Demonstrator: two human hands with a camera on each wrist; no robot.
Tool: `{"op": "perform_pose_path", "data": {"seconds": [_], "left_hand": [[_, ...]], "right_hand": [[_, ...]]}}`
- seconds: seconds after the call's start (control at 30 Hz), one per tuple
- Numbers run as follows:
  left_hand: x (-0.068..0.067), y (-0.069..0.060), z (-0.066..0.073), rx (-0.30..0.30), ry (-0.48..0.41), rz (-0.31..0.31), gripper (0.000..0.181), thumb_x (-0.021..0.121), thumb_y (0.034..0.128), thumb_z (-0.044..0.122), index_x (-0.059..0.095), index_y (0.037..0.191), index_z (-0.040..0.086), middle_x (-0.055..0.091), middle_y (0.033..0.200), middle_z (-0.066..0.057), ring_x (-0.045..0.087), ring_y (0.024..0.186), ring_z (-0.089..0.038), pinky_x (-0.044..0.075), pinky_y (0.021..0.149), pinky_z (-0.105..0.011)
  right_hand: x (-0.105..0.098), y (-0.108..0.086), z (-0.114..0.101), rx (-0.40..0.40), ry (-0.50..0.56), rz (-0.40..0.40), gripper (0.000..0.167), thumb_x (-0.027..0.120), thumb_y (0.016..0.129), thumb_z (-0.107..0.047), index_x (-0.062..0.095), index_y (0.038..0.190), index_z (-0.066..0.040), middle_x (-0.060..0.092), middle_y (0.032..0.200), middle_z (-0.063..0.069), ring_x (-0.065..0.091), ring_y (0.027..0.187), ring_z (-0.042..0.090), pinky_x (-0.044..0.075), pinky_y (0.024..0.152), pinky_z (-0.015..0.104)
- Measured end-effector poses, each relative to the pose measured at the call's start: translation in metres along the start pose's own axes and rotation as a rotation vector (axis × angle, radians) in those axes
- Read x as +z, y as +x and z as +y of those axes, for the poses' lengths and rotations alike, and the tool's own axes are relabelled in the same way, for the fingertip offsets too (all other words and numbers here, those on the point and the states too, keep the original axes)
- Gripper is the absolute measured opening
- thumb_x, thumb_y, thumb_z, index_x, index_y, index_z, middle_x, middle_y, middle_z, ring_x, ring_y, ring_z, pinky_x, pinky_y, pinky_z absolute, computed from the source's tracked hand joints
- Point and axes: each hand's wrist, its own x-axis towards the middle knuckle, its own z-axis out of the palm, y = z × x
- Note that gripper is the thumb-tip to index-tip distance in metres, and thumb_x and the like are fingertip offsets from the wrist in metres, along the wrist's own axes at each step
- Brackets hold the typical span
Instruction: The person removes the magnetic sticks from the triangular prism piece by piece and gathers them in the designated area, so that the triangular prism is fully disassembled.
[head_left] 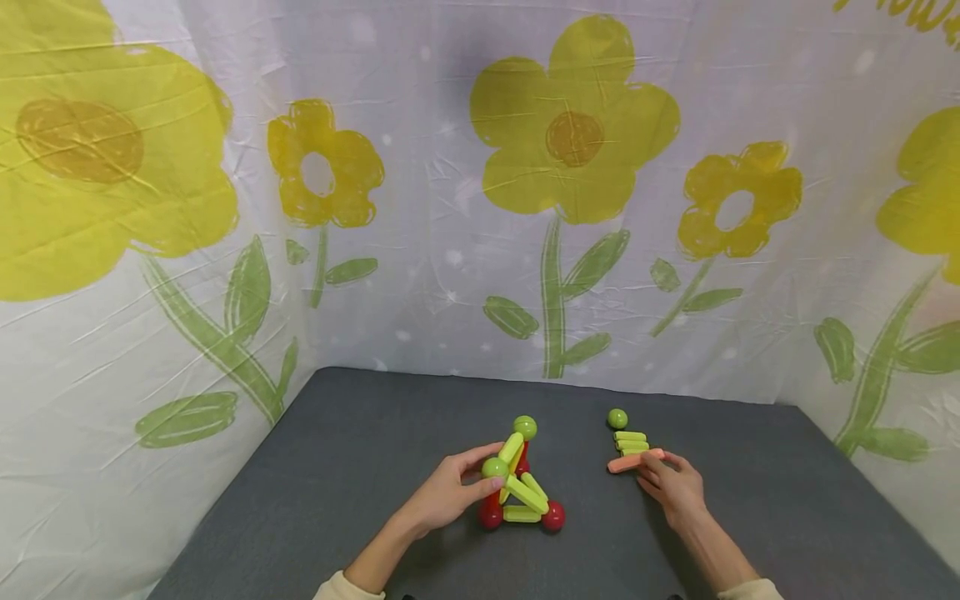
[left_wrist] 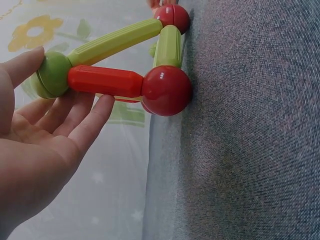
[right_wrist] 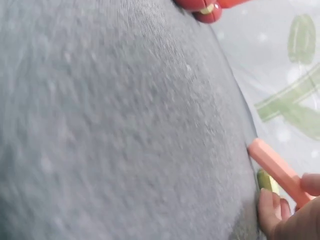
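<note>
- On the dark counter (head_left: 337, 475) stands a frame (head_left: 527, 494) of balls and rods, the landmark for every place here.
- At the frame's upper near-left corner, the left hand (head_left: 446, 496) grasps a green ball (head_left: 495, 468) between thumb and fingers.
- Right of the frame, the right hand (head_left: 677, 490) pinches one end of a salmon rod (head_left: 626, 462); short green rods (head_left: 630, 437) and a loose green ball (head_left: 617, 418) lie just beyond that rod.
- The pieces look like hard, smooth plastic, probably light and stiff; the balls may slip or roll, and the frame's joints seem its weak points.
- The frame is likely best steadied by a corner ball, the salmon rod held near one end.
- The frame's far side is partly hidden, and the short rods are hard to count behind the salmon rod. The right wrist view is blurred and cuts the frame off.
</note>
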Motion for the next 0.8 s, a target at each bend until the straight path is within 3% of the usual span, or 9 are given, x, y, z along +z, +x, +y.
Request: {"op": "perform_pose_path", "data": {"seconds": [0.07, 0.3, 0.8], "left_hand": [[0.000, 0.000, 0.000, -0.004, 0.001, 0.002, 0.056, 0.063, 0.0935, 0.029, 0.044, 0.142, 0.008, 0.049, 0.134, -0.012, 0.052, 0.116, -0.029, 0.048, 0.090, -0.039], [0.000, 0.000, 0.001, -0.016, 0.008, 0.004, 0.057, 0.063, 0.0933, 0.030, 0.044, 0.142, 0.008, 0.049, 0.134, -0.012, 0.052, 0.116, -0.029, 0.048, 0.090, -0.040], [0.001, -0.001, 0.002, -0.021, 0.018, 0.012, 0.058, 0.064, 0.0930, 0.030, 0.044, 0.142, 0.007, 0.049, 0.134, -0.013, 0.052, 0.116, -0.031, 0.048, 0.090, -0.042]], "right_hand": [[-0.003, 0.002, 0.000, 0.017, -0.030, 0.030, 0.069, 0.057, 0.096, -0.014, 0.016, 0.144, 0.013, 0.042, 0.127, 0.031, 0.060, 0.077, 0.005, 0.052, 0.080, 0.028], [-0.011, 0.008, 0.001, 0.079, -0.062, 0.085, 0.070, 0.060, 0.095, -0.013, 0.018, 0.143, 0.016, 0.061, 0.081, 0.004, 0.062, 0.068, 0.008, 0.055, 0.070, 0.029], [-0.014, 0.011, 0.000, 0.101, -0.063, 0.043, 0.053, 0.050, 0.098, -0.008, 0.029, 0.137, 0.020, 0.063, 0.079, 0.004, 0.064, 0.069, 0.010, 0.055, 0.070, 0.029]]}}
